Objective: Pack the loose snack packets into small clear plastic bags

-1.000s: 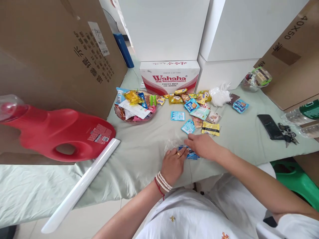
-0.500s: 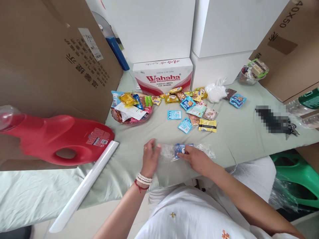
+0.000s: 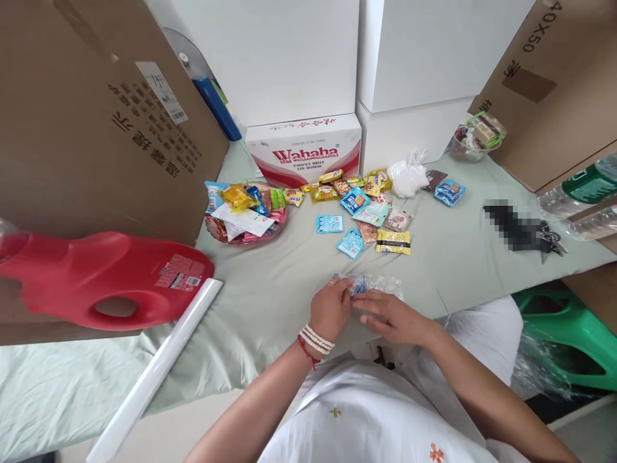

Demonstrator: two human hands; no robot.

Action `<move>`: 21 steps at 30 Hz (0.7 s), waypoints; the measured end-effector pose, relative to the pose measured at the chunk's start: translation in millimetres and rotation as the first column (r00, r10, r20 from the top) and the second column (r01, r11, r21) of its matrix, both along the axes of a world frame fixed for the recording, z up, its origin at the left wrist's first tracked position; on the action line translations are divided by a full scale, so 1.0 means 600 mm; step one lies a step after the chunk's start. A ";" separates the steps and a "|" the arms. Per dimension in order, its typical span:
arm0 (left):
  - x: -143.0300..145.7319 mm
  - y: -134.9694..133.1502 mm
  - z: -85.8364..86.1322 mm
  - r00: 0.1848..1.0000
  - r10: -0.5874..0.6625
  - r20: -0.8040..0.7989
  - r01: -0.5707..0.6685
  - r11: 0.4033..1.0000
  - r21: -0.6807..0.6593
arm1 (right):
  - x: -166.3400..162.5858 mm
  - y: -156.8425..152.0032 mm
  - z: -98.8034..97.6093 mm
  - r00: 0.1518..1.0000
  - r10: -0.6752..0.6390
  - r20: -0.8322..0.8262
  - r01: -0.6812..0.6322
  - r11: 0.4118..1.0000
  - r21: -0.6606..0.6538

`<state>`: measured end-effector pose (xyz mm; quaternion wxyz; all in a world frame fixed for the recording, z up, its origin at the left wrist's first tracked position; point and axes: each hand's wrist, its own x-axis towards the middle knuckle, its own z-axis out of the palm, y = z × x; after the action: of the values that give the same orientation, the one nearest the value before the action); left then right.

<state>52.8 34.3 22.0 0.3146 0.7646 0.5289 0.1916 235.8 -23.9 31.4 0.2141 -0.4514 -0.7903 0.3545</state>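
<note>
My left hand (image 3: 329, 308), with a ring and bead bracelets, is closed on the left end of a clear plastic bag (image 3: 385, 284) that lies near the front edge of the pale green table (image 3: 270, 283). Blue snack packets (image 3: 357, 283) show inside the bag between my two hands. My right hand (image 3: 390, 315) rests on the bag's near side, with its fingers bent and pressed onto the plastic. A little beyond my hands several loose snack packets (image 3: 359, 215) lie scattered.
A dish (image 3: 243, 222) heaped with snacks stands at the left of the packets. A red jug (image 3: 103, 276) and a white tube (image 3: 154, 373) lie at the left. Cardboard boxes, white boxes and a Wahaha carton (image 3: 303, 148) ring the table. A phone, keys and water bottles (image 3: 581, 193) are at the right.
My left hand has come back to the right, onto the bag's left end. My right hand has slid along the bag, and the bag is more bunched between them.
</note>
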 end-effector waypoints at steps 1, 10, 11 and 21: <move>0.005 -0.004 0.002 0.993 -0.019 -0.119 0.025 0.999 0.046 | 0.005 -0.002 -0.007 0.993 -0.119 0.008 0.119 0.993 0.001; 0.024 0.004 0.010 0.927 0.136 -0.351 -0.072 0.979 0.189 | 0.022 -0.004 -0.045 0.629 -0.683 0.372 0.650 0.724 0.230; 0.026 0.006 0.011 0.924 0.111 -0.367 -0.066 0.989 0.132 | 0.019 -0.004 -0.040 0.654 -0.676 0.341 0.660 0.729 0.179; 0.057 -0.034 0.007 0.991 -0.095 -0.098 0.115 0.969 0.218 | -0.019 0.002 -0.016 0.790 -0.550 -0.273 0.553 0.830 -0.074</move>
<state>87.1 13.9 26.3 0.2134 0.8296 0.4759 0.1993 224.6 -22.7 21.5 0.4209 -0.6056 -0.5873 0.3334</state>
